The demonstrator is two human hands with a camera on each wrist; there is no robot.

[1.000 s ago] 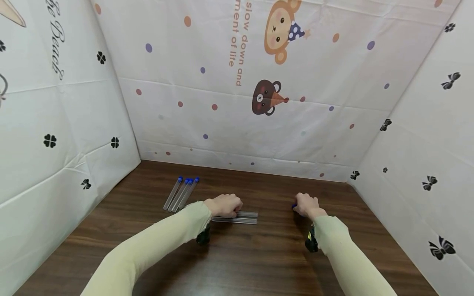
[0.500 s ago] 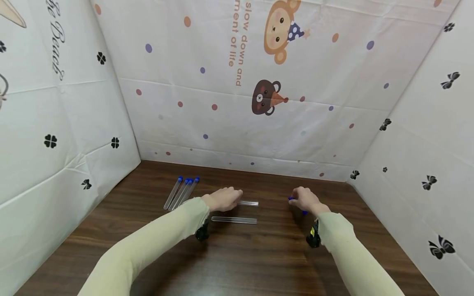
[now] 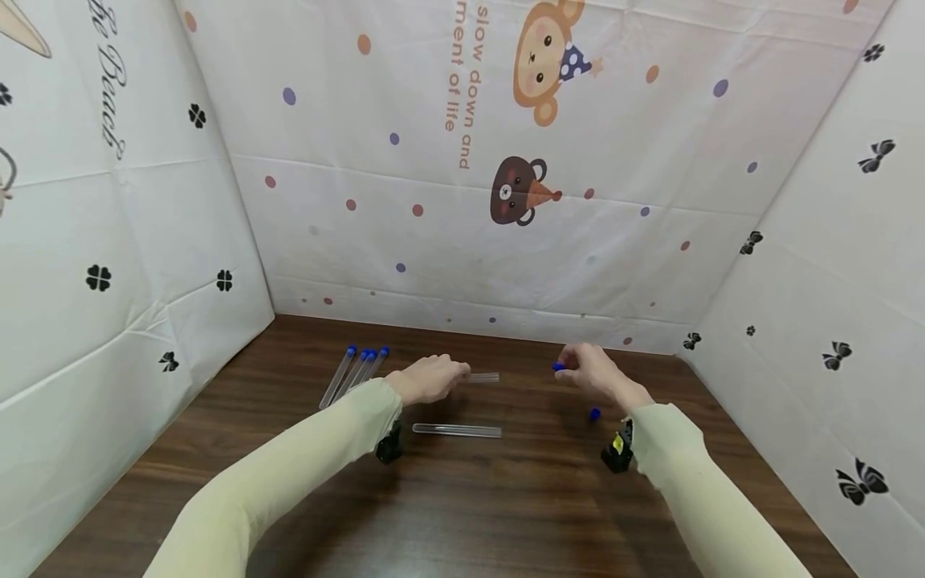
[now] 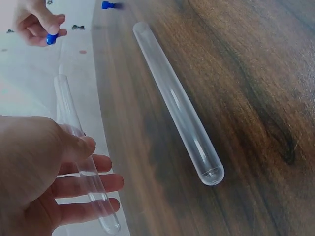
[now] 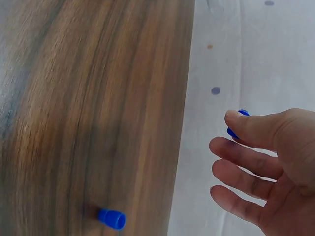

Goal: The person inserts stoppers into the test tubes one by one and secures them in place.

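Observation:
My left hand holds a clear test tube between thumb and fingers, its open end pointing toward the right hand. In the left wrist view the rounded bottom lies across the lower fingers. My right hand pinches a small blue cap between thumb and index finger, above the table. A second clear test tube lies uncapped on the wood, nearer the body than the left hand. Another blue cap sits on the table below the right hand, seen also in the right wrist view.
Several test tubes with blue caps lie side by side at the back left of the brown table, partly behind the left sleeve. White printed cloth stands around the table's back and sides.
The left hand has lifted one of two uncapped tubes off the table and away from the body. The right hand has raised a blue cap, leaving the other cap behind on the wood.

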